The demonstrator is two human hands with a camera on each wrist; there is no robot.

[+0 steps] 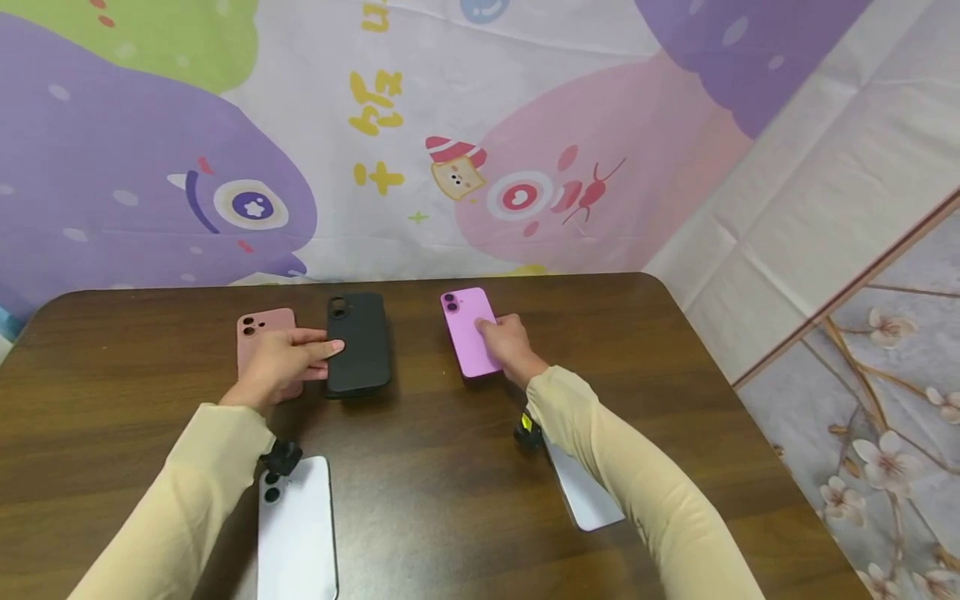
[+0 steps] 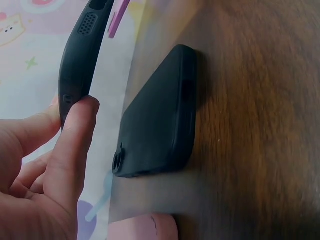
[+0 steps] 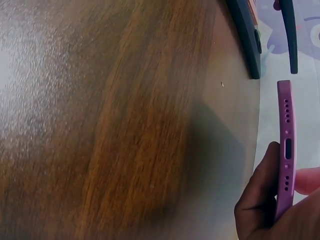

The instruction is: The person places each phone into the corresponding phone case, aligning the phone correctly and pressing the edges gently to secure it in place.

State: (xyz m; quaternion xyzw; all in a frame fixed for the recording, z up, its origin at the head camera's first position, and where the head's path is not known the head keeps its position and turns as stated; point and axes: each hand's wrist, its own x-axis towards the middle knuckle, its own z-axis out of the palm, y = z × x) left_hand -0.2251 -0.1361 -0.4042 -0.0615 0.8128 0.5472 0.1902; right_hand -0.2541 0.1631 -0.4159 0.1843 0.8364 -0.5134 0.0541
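My left hand point(image 1: 281, 362) pinches a black phone case point(image 1: 362, 354) by its side edge, with the thumb on the back. In the left wrist view this case is tilted up off the table, and a second black case point(image 2: 155, 115) lies on the wood under it. From the head view the held case mostly hides the lower one. A pink phone case point(image 1: 266, 322) lies beneath my left hand. To the right, my right hand point(image 1: 510, 346) grips a magenta phone point(image 1: 468, 329) by its lower right side. The right wrist view shows its bottom edge, with port and speaker holes, raised above the tabletop.
One white phone point(image 1: 300, 533) lies at the front left of the brown wooden table point(image 1: 435, 500), near my left wrist. Another pale phone point(image 1: 588, 492) is partly covered by my right forearm. A printed cloth point(image 1: 390, 233) hangs behind the table's back edge.
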